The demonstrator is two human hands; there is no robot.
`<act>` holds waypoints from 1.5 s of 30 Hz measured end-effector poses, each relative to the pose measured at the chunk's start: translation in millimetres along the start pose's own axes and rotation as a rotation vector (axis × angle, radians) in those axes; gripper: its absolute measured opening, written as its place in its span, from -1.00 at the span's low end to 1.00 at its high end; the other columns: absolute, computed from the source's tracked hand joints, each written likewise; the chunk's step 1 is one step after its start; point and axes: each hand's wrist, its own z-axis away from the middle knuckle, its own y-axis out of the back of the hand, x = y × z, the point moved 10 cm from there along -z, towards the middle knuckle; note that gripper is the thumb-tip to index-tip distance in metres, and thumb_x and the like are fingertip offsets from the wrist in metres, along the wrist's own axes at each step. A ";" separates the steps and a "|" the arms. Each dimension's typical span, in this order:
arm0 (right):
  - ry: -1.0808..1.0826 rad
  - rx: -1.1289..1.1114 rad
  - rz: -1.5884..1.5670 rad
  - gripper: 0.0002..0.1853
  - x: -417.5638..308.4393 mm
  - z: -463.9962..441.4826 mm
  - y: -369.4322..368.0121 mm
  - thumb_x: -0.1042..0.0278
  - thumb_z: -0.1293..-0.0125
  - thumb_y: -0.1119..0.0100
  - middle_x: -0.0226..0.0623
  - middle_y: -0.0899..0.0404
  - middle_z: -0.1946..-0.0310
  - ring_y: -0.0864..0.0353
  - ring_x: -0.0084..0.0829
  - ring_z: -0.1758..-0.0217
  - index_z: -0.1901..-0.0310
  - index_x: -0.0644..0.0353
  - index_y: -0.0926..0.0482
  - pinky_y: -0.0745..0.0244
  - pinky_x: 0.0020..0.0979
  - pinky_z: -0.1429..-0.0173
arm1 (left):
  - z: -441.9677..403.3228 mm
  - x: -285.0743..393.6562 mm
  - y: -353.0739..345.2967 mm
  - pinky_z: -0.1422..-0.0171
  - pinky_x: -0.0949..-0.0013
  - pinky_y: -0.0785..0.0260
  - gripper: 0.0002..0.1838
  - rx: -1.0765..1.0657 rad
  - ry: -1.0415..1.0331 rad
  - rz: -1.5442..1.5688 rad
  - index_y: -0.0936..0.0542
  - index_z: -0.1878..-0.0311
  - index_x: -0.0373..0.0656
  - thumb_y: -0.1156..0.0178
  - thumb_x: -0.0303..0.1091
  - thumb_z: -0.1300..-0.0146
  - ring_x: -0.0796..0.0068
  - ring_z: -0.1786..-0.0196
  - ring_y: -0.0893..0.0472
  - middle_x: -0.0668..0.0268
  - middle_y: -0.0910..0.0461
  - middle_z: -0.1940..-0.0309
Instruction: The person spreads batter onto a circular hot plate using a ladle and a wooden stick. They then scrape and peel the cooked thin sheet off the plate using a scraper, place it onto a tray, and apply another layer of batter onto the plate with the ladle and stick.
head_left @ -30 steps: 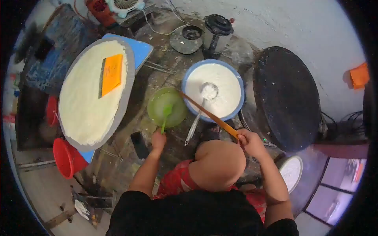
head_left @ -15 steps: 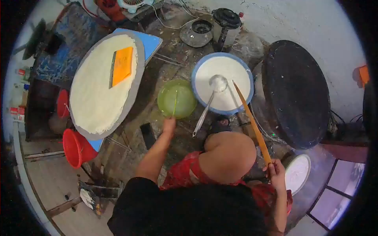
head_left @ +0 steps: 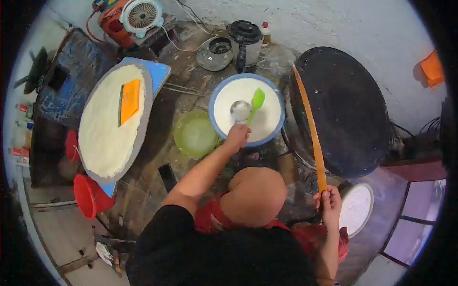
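My left hand is closed on the handle of a bright green spatula, whose blade is over the blue-rimmed basin of white batter. A metal ladle rests in the batter beside the spatula; my hand hides most of its handle. In my right hand, fingers wrapped round one end, is a long flat wooden spatula. It points up and away, across the near side of the round black griddle. Left of the basin stands a yellow-green bowl of cloudy liquid.
At left, a large round tray holds a pale sheet with an orange-bladed scraper on it. A red bucket, a phone-like dark slab and a white-filled tub are nearby. A small fan stands at the back.
My left hand has lifted the green spatula from the yellow-green bowl and moved right, over the basin. The wooden spatula has swung from above the batter to the griddle's near side.
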 end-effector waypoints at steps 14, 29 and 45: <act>0.044 0.058 -0.070 -0.86 -19.0 9.0 13.3 0.38 -0.32 0.12 -0.30 -0.49 0.50 -0.33 -0.66 0.61 0.21 0.28 -0.34 -0.27 -0.64 0.51 | -83.2 17.6 -46.7 0.31 0.12 -0.35 -0.76 0.201 -0.440 -1.219 -0.52 0.51 -0.33 0.06 -0.38 -0.08 0.06 0.44 -0.53 -0.05 -0.51 0.51; 0.053 0.057 -0.106 -0.88 -11.1 11.4 6.7 0.43 -0.30 0.11 -0.29 -0.50 0.50 -0.32 -0.67 0.63 0.19 0.27 -0.34 -0.27 -0.65 0.53 | -62.7 19.1 -57.4 0.41 0.24 -0.41 -0.71 0.162 -0.033 -0.611 -0.52 0.49 -0.33 0.08 -0.32 -0.14 0.22 0.47 -0.57 0.04 -0.50 0.60; 0.088 0.012 -0.089 -0.89 -5.5 5.4 -4.5 0.43 -0.30 0.10 -0.30 -0.51 0.51 -0.34 -0.65 0.60 0.20 0.27 -0.35 -0.27 -0.64 0.50 | -107.8 -10.0 -46.2 0.67 0.23 -0.21 -0.72 0.222 -0.173 -0.456 -0.46 0.49 -0.38 0.08 -0.33 -0.12 0.25 0.72 -0.39 0.08 -0.40 0.69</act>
